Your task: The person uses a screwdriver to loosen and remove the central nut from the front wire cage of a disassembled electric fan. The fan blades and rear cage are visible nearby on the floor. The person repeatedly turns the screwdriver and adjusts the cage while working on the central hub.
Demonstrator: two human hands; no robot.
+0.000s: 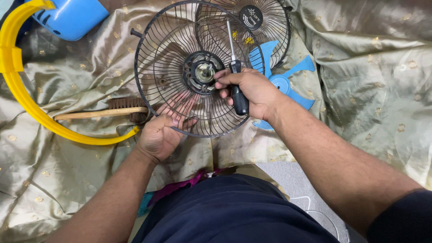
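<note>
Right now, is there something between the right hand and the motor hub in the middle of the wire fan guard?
Nothing visible. The right hand, gripping a black-handled screwdriver, has its fingertips right at the motor hub of the rear fan guard. The left hand holds the guard's lower rim, off to the side.

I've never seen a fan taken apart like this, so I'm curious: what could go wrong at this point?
1. The right hand holds a screwdriver while its fingertips work at the hub; the tool might slip or jab.
2. The left hand has fingers among the thin wires of the rear grille, which could pinch them or bend.
3. Any small part freed at the hub could vanish in the folds of the cloth.
</note>
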